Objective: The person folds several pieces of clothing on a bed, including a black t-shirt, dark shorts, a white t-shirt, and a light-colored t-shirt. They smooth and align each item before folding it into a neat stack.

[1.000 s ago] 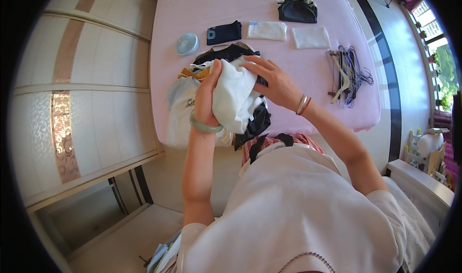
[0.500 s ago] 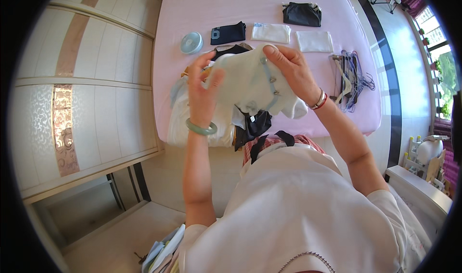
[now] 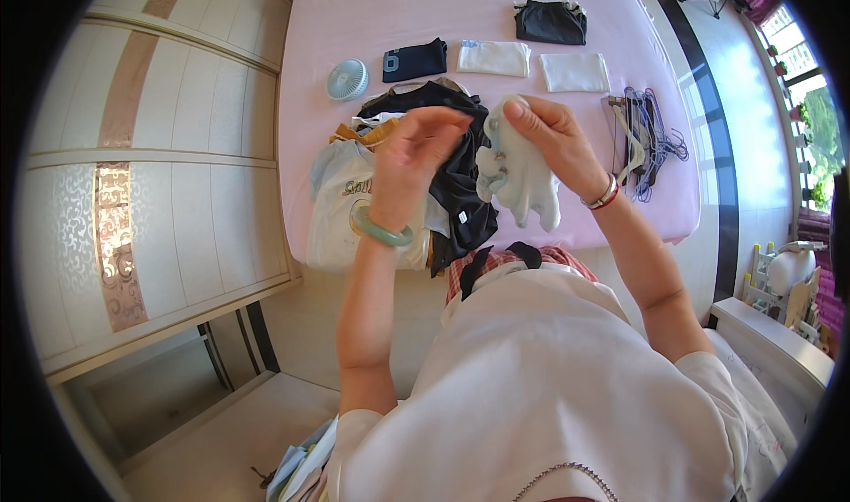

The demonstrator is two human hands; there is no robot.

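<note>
White cloth (image 3: 524, 173) hangs from the right hand (image 3: 564, 145), pinched at its top. The left hand (image 3: 409, 161), loosely spread, is over clothes (image 3: 462, 192) on the bed (image 3: 425, 6).

Clothes pile (image 3: 456, 192) is occupying the bed's (image 3: 425, 6) near-left corner. Fan (image 3: 347, 80) is sitting just beyond it, toward the left edge. Row of three folded garments (image 3: 493, 58) is running rightward from the fan; a fourth folded garment (image 3: 551, 23) is lying behind the row's right part. Hangers (image 3: 639, 143) are lying along the right edge. Left hand (image 3: 414, 161) is hovering over the pile; right hand (image 3: 560, 143) is holding the bunched garment (image 3: 521, 174) above the bed, between pile and hangers. Wardrobe (image 3: 204, 104) is standing left of the bed.
</note>
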